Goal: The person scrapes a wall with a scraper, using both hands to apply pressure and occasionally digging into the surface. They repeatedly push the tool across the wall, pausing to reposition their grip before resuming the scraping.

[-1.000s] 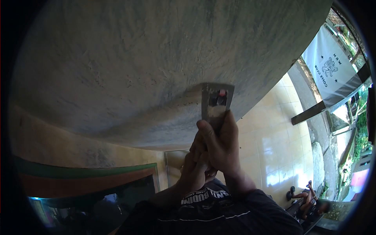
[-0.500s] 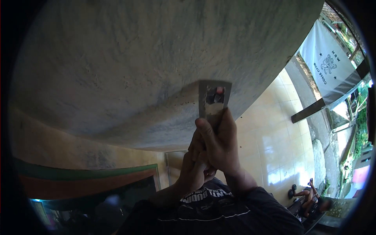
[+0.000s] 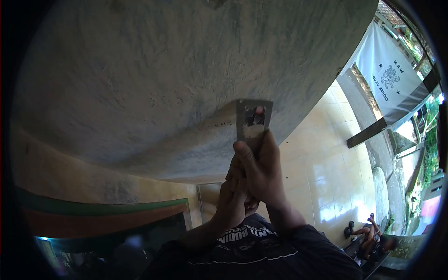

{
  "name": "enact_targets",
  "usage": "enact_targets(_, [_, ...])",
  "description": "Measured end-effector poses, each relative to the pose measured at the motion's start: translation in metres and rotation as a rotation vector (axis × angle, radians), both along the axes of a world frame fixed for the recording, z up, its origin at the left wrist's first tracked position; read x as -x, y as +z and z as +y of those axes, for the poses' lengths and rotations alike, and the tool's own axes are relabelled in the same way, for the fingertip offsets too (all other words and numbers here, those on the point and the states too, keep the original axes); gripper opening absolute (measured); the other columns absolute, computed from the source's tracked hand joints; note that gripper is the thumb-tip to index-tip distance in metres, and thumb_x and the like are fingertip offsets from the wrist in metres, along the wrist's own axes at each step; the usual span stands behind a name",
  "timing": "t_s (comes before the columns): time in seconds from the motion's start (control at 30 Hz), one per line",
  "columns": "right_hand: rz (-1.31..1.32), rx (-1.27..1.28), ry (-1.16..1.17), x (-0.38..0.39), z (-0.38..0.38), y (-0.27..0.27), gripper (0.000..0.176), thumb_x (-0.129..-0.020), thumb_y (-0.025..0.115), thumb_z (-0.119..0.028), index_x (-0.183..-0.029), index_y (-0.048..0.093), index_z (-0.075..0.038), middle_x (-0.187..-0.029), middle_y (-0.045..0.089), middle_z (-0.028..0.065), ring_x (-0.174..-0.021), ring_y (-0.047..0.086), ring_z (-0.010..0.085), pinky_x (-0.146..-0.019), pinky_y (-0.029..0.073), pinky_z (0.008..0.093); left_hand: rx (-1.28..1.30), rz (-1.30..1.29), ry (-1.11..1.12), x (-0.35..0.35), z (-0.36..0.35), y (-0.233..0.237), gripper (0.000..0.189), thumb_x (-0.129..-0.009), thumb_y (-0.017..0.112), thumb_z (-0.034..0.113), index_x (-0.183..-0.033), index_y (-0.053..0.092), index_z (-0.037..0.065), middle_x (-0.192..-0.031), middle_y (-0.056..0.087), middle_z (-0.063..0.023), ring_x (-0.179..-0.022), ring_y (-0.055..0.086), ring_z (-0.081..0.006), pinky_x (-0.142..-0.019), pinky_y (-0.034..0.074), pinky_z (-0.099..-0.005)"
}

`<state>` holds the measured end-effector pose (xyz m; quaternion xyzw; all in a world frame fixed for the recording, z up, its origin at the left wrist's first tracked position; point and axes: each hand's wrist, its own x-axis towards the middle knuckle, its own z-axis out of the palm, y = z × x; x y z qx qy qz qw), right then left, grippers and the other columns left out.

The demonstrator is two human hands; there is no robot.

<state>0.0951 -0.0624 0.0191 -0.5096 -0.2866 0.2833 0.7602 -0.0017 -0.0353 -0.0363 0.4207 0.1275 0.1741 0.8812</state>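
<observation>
A flat scraper (image 3: 255, 116) with a grey blade and worn marks stands upright against the rough, mottled wall (image 3: 140, 84). Around its lower part my right hand (image 3: 263, 175) is closed, the thumb lying along the front. My left hand (image 3: 233, 200) is closed just below and to the left, pressed against the right hand's underside; what lies inside its fingers is hidden. The blade's top edge meets the wall surface, and a long shadow runs from it down to the left.
Pale floor tiles (image 3: 322, 182) extend on the right. A person (image 3: 373, 240) sits at the lower right. A white banner (image 3: 385, 70) hangs beyond the tiles. A green and brown frame (image 3: 107, 210) is at the lower left.
The scraper's blade has shifted slightly down and to the left in view. Both hands keep their hold with almost no other movement.
</observation>
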Motion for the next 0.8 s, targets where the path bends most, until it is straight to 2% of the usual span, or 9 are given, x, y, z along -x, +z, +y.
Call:
enact_targets(0.1, [-0.046, -0.012, -0.006, -0.005, -0.001, 0.008, 0.022, -0.094, 0.051, -0.013, -0.100, 0.037, 0.002, -0.058, 0.049, 0.0038, -0.042, 0.047, 0.0071, -0.040, 0.042, 0.0218, -0.051, -0.042, -0.037, -0.002, 0.000, 0.006, 0.034, -0.098, 0.037, 0.038, -0.092, 0.041, 0.005, -0.062, 0.040, 0.0002, -0.047, 0.041, -0.0054, -0.034, 0.028, -0.0178])
enact_targets(0.2, [-0.014, -0.018, -0.007, 0.001, -0.001, -0.006, 0.022, -0.094, 0.051, -0.013, -0.100, 0.037, 0.002, -0.058, 0.049, 0.0039, -0.042, 0.047, 0.0073, -0.040, 0.042, 0.0219, -0.058, -0.004, -0.005, -0.002, 0.000, 0.007, 0.035, -0.098, 0.036, 0.038, -0.089, 0.042, 0.005, -0.061, 0.040, 0.0002, -0.046, 0.041, -0.0052, -0.034, 0.028, -0.0175])
enact_targets(0.27, [-0.007, -0.015, -0.012, 0.000, 0.000, 0.000, 0.022, -0.094, 0.051, -0.014, -0.099, 0.037, 0.002, -0.058, 0.049, 0.0040, -0.042, 0.047, 0.0073, -0.040, 0.042, 0.0219, -0.109, 0.027, 0.008, -0.002, 0.001, 0.006, 0.039, -0.097, 0.036, 0.043, -0.094, 0.041, 0.004, -0.055, 0.038, -0.0012, -0.039, 0.041, -0.0079, -0.029, 0.026, -0.0193])
enact_targets(0.53, [-0.042, -0.007, -0.030, 0.002, -0.003, 0.005, 0.021, -0.094, 0.051, -0.014, -0.098, 0.037, 0.001, -0.058, 0.049, 0.0039, -0.043, 0.047, 0.0073, -0.040, 0.041, 0.0221, -0.047, 0.018, -0.006, 0.002, -0.003, 0.011, 0.036, -0.098, 0.035, 0.040, -0.092, 0.043, 0.006, -0.055, 0.038, -0.0008, -0.039, 0.038, -0.0077, -0.030, 0.026, -0.0193])
enact_targets(0.6, [0.054, 0.004, 0.003, 0.002, -0.004, 0.009, 0.019, -0.092, 0.052, -0.008, -0.095, 0.035, 0.001, -0.064, 0.048, 0.0040, -0.050, 0.049, 0.0076, -0.043, 0.041, 0.0232, -0.019, 0.021, 0.002, 0.001, -0.002, 0.015, 0.036, -0.098, 0.035, 0.040, -0.091, 0.043, 0.006, -0.055, 0.039, -0.0008, -0.039, 0.038, -0.0077, -0.030, 0.026, -0.0193])
enact_targets(0.8, [0.014, -0.002, 0.015, -0.001, -0.007, 0.015, 0.018, -0.092, 0.052, -0.007, -0.096, 0.035, 0.000, -0.065, 0.048, 0.0042, -0.051, 0.049, 0.0078, -0.043, 0.041, 0.0228, -0.065, 0.008, 0.002, -0.002, -0.003, 0.022, 0.036, -0.097, 0.037, 0.041, -0.092, 0.042, 0.006, -0.056, 0.037, -0.0004, -0.040, 0.038, -0.0079, -0.031, 0.026, -0.0192])
